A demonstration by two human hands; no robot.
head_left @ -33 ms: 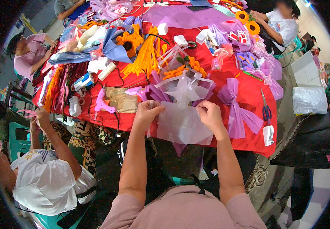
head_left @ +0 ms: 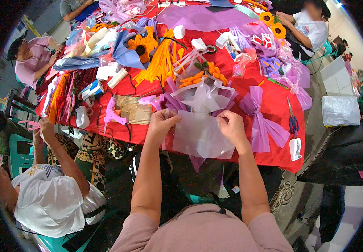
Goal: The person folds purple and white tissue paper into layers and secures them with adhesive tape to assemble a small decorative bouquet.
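A translucent whitish wrapping sheet [head_left: 203,136] is stretched between my two hands over the table's near edge. My left hand [head_left: 162,124] is closed in a pinch at its upper left corner, and my right hand [head_left: 232,127] pinches the upper right corner. Just beyond the sheet lies a flower bouquet [head_left: 204,99] in white and purple wrap, with orange fuzzy flowers [head_left: 217,74] at its far end. The sheet overlaps the bouquet's near part, and a purple tip shows below it. Left of my left hand are a lilac glue gun [head_left: 113,114] and a brown board [head_left: 136,111].
The red-covered table [head_left: 227,94] carries orange stems [head_left: 161,61], a sunflower in blue wrap [head_left: 140,48] and purple sheets. Right of my right hand lie a purple wrap bow [head_left: 259,119] and dark-handled scissors [head_left: 293,119]. A person in white [head_left: 55,201] sits at my left; others sit around the table.
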